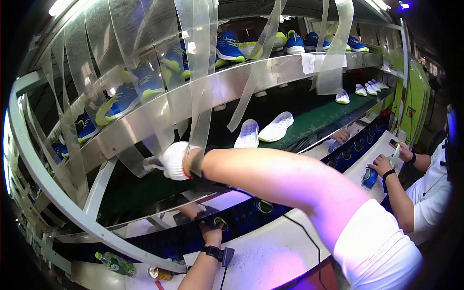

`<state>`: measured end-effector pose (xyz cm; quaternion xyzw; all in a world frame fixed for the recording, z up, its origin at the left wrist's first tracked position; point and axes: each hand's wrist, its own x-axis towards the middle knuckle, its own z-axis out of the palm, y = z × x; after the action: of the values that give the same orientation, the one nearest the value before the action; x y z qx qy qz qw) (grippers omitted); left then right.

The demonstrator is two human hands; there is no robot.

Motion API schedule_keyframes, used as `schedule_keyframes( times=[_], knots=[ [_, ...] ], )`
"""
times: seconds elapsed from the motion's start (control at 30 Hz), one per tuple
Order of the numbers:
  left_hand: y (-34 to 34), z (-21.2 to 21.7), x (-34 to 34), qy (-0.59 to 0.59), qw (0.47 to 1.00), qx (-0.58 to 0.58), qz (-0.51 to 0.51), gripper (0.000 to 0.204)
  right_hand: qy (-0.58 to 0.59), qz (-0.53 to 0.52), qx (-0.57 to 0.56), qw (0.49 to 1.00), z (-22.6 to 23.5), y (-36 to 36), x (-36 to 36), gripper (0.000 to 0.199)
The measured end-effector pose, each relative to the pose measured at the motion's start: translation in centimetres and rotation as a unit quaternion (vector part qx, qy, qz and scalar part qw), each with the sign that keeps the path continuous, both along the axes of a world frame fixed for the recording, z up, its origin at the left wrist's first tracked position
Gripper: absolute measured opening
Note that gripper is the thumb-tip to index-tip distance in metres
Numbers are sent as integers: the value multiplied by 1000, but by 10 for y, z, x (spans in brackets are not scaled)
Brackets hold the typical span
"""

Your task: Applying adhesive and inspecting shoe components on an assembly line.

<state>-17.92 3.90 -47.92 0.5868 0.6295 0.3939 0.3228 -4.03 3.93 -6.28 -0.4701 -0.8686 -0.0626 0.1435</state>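
Note:
My right arm stretches across to the left, its white-gloved hand (175, 161) behind hanging clear plastic strips (200, 92), over the green belt. A pale shape sits at its fingertips; I cannot make out whether it is fingers or a held piece. Low in the middle, my bare left hand (211, 234) grips a dark shoe upper (221, 223) with a yellow-green collar on the dark lower belt (166, 244). A black device is strapped to that wrist. Two white shoe soles with yellow-green edges, a nearer one (247, 134) and a farther one (276, 127), lie right of the glove.
Blue and yellow-green sneakers (229, 47) line the upper metal shelf (224, 79). More soles (361, 90) lie farther right. A green bottle (116, 264) and a can (160, 274) stand by the frame post (53, 193). A co-worker's hands (382, 165) hold a blue shoe (370, 178). A black cable (309, 237) crosses the worktop.

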Motion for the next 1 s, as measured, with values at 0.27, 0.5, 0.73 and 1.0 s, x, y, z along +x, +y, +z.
schedule_keyframes(
  times=[0.27,0.5,0.73,1.0],
  knots=[
    [62,-68,15,255,962,-85,-51,103,-256,-220,31,941,-101,135,28,30],
    [-73,112,35,-316,892,-288,-147,38,-9,-207,-130,970,16,4,237,28],
    [-240,119,-14,-303,855,-336,-253,38,-142,-185,-70,970,25,-26,195,35],
    [-303,81,-21,147,919,225,-287,67,-227,-202,-74,950,-29,28,144,32]
  ],
)
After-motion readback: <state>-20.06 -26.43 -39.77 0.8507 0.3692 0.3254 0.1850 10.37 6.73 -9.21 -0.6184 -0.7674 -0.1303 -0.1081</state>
